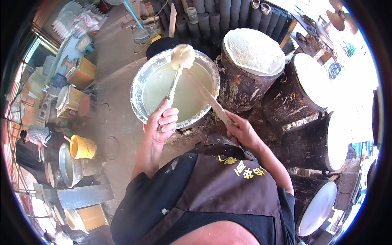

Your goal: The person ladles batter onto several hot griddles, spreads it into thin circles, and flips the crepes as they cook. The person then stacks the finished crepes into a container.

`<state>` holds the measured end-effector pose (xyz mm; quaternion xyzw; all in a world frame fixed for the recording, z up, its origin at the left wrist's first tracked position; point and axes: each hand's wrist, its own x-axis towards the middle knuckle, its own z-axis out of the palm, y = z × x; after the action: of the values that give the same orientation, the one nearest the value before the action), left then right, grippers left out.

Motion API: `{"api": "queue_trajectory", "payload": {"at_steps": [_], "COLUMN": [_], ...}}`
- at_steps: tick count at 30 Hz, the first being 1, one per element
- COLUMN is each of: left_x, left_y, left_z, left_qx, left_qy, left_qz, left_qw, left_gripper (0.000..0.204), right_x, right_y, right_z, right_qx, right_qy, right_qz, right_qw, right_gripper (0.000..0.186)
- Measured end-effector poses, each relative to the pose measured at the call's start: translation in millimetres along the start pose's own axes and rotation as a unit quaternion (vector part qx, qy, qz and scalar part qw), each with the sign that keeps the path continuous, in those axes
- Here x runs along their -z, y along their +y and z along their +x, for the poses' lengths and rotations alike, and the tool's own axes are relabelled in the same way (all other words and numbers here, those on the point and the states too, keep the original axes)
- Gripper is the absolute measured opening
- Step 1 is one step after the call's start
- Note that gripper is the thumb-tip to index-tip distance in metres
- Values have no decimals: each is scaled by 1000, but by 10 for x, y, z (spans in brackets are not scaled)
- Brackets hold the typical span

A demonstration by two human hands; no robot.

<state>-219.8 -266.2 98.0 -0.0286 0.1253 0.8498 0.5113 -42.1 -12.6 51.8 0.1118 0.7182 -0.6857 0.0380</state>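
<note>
Ladle (182, 57), its head coated in thick, pale paste, is held up over the basin (137, 96), which I use as my landmark on the remote feed. Well to the left of the basin I make out a wide metal bowl (64, 165) and a yellow bucket (83, 148) that overlaps it in my view; I cannot tell whether one rests on the other. At the basin's near left rim is the left hand (162, 122), its fingers wrapped around the ladle's handle and the thumb laid along it. Inside the basin I see cloudy, pale liquid (196, 96), and white smears run around the rim. Beyond the basin, dark cylinders (214, 24) stand packed side by side. Over the basin's right half slants a flat wooden stick (210, 100), its far end close to the ladle's head; whether they touch I cannot tell. Just outside the basin's near right rim, the right hand (241, 130) has its fingers closed around the stick's near end. Just right of the basin I see a dark, stained drum (237, 87) topped with white powder (253, 49), and farther right of the basin stand more dark drums (281, 100) with round white tops
</note>
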Motion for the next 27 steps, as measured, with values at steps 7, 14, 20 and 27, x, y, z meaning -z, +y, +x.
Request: {"api": "queue_trajectory", "payload": {"at_steps": [7, 14, 20, 27], "left_x": [-15, -88, -74, -698], "left_y": [-224, -169, -783, -2766], "left_z": [94, 890, 1520, 1746], "left_qx": [-8, 242, 455, 683], "left_qy": [76, 19, -49, -130], "left_qz": [290, 265, 226, 210], "left_qw": [954, 933, 860, 688], "left_gripper": [54, 40, 41, 46], "right_x": [-24, 37, -418, -995], "right_y": [-8, 837, 1408, 1341], "right_z": [227, -591, -1491, -2796], "right_qx": [63, 56, -55, -124], "right_qy": [213, 367, 542, 743], "right_qz": [102, -256, -214, -111], "right_qw": [970, 892, 811, 648], "right_gripper": [60, 57, 54, 51]}}
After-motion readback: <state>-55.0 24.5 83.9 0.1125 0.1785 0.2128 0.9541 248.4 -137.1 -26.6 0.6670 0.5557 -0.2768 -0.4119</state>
